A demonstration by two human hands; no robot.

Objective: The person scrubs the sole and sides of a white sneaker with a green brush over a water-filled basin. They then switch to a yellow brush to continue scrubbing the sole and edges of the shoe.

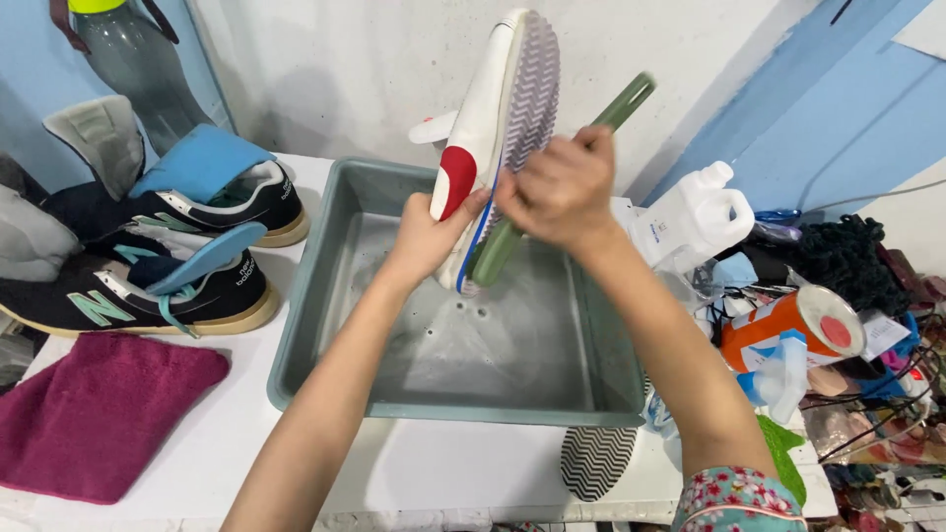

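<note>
Your left hand [426, 236] closes around the side of a white sneaker [483, 128] with a red heel patch, holding it tilted nearly on end, sole turned toward your right, above the grey plastic tub [325, 296] that sits just below both hands. Your right hand [562, 187] is clenched shut around a green-handled brush [512, 232], its shaft crossing the sole and its head down by the shoe's lower end. The shoe looks light and fairly stiff through the sole, softer along the upper; wet, it is likely slippery, so the firmest hold is probably across the midsection, where your fingers now wrap it. Shallow soapy water lies in the tub. To your left stand two dark sneakers [148, 276] and a maroon towel [99, 414]; to your right, a white jug [695, 217] and an orange canister [788, 330].
</note>
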